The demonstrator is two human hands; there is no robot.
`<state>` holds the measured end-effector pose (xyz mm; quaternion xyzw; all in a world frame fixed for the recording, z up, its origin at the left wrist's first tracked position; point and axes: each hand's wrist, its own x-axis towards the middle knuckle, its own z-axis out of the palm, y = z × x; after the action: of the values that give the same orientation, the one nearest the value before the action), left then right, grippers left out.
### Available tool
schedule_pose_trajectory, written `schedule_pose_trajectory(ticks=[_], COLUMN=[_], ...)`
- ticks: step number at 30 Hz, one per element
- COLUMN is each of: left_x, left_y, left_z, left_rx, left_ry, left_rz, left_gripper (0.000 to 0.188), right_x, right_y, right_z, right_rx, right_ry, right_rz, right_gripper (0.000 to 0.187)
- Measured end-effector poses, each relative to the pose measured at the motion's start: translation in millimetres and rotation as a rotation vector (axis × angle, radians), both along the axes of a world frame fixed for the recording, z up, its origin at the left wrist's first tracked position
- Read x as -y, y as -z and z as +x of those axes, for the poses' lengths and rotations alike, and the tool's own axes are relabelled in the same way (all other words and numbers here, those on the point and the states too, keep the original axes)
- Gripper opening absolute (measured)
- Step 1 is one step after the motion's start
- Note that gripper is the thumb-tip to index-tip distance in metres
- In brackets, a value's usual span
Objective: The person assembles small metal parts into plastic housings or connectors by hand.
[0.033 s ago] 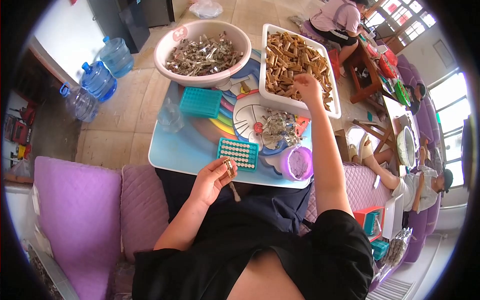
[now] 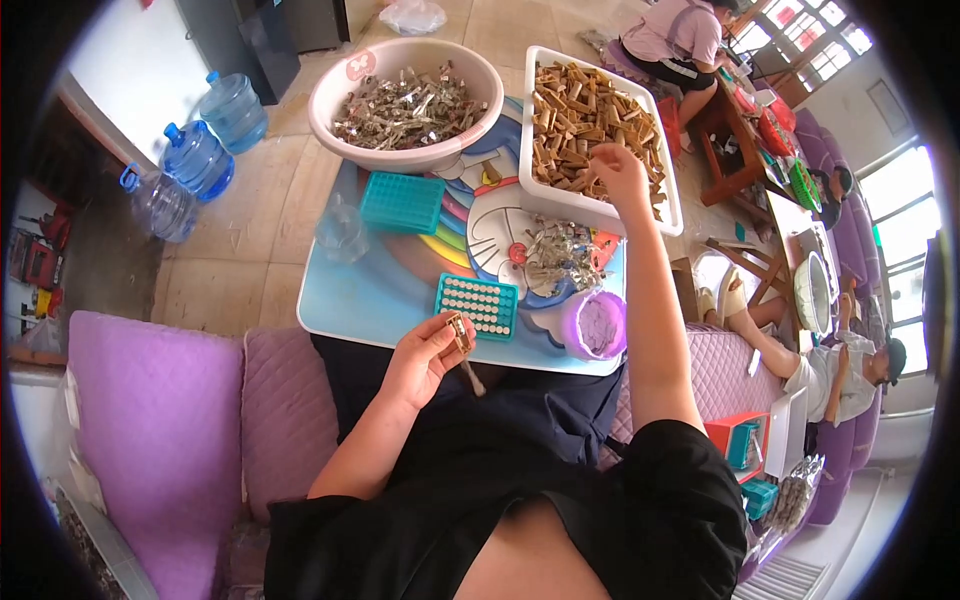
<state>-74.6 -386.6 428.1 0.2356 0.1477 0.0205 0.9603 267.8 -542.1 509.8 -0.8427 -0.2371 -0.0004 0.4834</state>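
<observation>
Close to the table's near edge, my left hand (image 2: 423,362) pinches a small brass-coloured metal piece (image 2: 460,332). A thin pale strip with a darker tip (image 2: 473,380) hangs below these fingers. My right hand (image 2: 620,175) reaches into a white tray (image 2: 672,190) heaped with short brown wood-like pieces (image 2: 590,110). Its fingers are bent together among them, and what they grip is hidden. Just beyond my left hand lies a turquoise rack (image 2: 441,325) with rows of round white pieces. Silvery small parts (image 2: 560,260) are piled at the table's right, beside a purple tub (image 2: 617,325).
A pink basin (image 2: 320,125) full of shiny metal parts stands at the far left of the blue table (image 2: 330,300). Near it are a turquoise box (image 2: 402,203) and a clear container (image 2: 342,235). Large water bottles (image 2: 197,162) stand on the floor. Other people sit at right.
The pale strip below my left hand has swung slightly right and up. Both hands otherwise stay almost in place.
</observation>
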Motion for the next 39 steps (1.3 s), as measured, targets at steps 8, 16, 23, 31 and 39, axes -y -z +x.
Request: schedule_pose_trajectory(ticks=[8,16,23,31,39], left_x=[6.7,16.9,22.5,24.4,26.6], left_y=[-14.1,-22.6,-22.1,-24.3,-26.3], left_z=[4.5,-2.2,-4.4,-2.5,-3.8], left_rx=[0.114,0.117,0.061,0.024,-0.011], left_ry=[0.008,0.078,0.047,0.042,0.016], left_rz=[-0.003,0.077,0.100,0.068,0.233], left_gripper=[0.031,0.028,0.031,0.029,0.031], right_x=[-1.6,-1.7,13.9,11.6,7.3], right_y=[-23.7,16.8,20.1,23.2,24.7], right_z=[-157.7,-218.6,-238.4,-265.5,-267.7], right_rx=[-0.606,-0.696,-0.777,-0.211,-0.096], right_ry=[-0.781,-0.521,-0.447,-0.293,-0.283], right_rz=[0.169,0.379,0.288,0.267,0.109], right_gripper=[0.020,0.023,0.025,0.030,0.029])
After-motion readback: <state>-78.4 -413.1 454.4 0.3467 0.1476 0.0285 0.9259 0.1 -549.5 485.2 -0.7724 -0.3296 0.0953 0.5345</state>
